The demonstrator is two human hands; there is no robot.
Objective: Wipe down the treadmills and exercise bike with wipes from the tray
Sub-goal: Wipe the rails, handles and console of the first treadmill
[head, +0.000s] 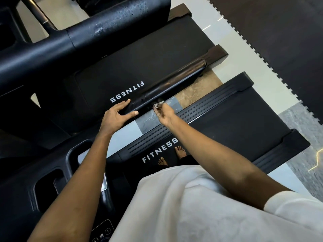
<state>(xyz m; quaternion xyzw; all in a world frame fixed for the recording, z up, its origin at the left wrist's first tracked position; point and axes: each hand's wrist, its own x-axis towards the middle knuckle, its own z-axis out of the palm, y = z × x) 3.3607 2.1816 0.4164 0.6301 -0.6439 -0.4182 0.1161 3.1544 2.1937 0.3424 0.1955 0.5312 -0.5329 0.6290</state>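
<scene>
The wipe [158, 104] is small, white and scrunched up. It sits right by the side of the long black handrail [174, 81], near its lower end. I cannot tell if it touches the rail. The right hand [165, 113] pinches the wipe with its fingertips, and the other fingers are curled in.

The left hand [116, 116] is just beside it, on the near end of the same handrail. Its fingers are straight and spread out, with the thumb on the other side of the rail. It is not squeezing anything.

The handrail belongs to the next treadmill [122, 75], which has a black belt with the word FITNESS on it. Above it runs a thick black bar [104, 27] with little wet drops on it.

The person stands on a second treadmill [236, 116], also marked FITNESS. Two bare feet [180, 151] show on its belt. Between the two treadmills you can see a strip of floor [148, 119].

The person wears a white shirt [192, 206]. A black console [49, 186] with deep pockets is at the lower left. Dark puzzle mats [279, 41] lie on the pale floor at the upper right.
</scene>
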